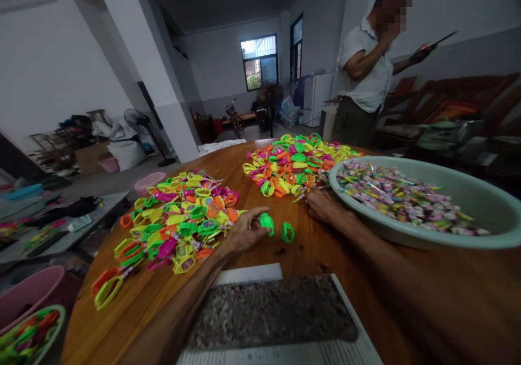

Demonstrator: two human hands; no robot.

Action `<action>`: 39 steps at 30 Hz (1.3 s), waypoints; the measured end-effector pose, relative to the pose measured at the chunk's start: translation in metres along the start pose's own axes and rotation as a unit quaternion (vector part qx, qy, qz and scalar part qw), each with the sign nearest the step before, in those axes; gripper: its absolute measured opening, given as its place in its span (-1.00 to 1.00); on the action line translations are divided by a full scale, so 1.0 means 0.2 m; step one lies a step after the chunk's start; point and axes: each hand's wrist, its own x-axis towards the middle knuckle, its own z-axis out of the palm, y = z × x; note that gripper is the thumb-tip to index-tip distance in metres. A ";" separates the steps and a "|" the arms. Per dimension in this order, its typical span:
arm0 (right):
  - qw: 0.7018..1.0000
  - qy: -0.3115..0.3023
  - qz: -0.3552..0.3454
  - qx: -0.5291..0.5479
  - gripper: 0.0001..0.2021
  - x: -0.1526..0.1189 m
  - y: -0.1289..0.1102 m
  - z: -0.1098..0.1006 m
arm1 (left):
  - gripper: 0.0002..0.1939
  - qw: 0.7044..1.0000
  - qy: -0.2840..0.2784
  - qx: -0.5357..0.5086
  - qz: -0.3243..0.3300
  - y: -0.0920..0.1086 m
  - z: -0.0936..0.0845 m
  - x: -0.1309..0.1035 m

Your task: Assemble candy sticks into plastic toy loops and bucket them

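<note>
Table (134, 316): a round wooden top, bearing everything below.
Basin (488, 229): pale green, wide, at the right edge of the table, filled with small wrapped sweets (399, 194).
Far pile (293, 164): bright plastic rings in green, yellow, orange and pink, just beside the basin.
Near pile (179, 218): the same kind of rings, many with a sweet stick already pushed in, lying left of the hands.
Board (272, 311): a speckled grey slab in a pale frame, nearest the camera, between the forearms.
Person standing (366, 77): beyond the table, holding up a flat dark thing; not part of the handwork.
Right hand (323, 205): flat on the table at the foot of the far pile, close to the basin rim; whether its fingers grip anything cannot be told.
Left hand (246, 229): fingers curled narrowly round a green ring (267, 223) at the edge of the near pile.
Loose ring (287, 232): green, upright on the wood, just right of the held one, apart from it.
Step in hand: judged to be fetching the next piece while one ring is held ready.
Next move calls for: a sweet brought over to the held ring and lined up with its opening.
</note>
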 end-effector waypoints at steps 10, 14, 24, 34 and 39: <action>0.991 -0.023 -0.130 -0.037 -0.88 -0.13 -0.01 0.00 | -0.65 0.994 -0.023 -0.101 -0.030 0.01 0.01 -0.21; 0.993 -0.005 -0.117 -0.019 -0.87 -0.30 -0.15 -0.04 | -0.55 0.993 -0.010 -0.111 -0.040 0.02 0.02 -0.29; 0.931 0.011 -0.108 0.349 -0.79 -0.79 -0.56 -0.30 | -0.53 0.978 -0.091 0.175 0.074 0.19 -0.07 -0.40; 0.931 0.062 -0.102 0.345 -0.83 -0.90 -0.57 -0.17 | -0.67 0.922 -0.186 0.325 0.098 0.31 0.05 -0.37; 0.933 0.056 -0.107 0.340 -0.82 -0.90 -0.55 -0.15 | -0.80 0.924 -0.198 0.313 0.097 0.31 0.06 -0.39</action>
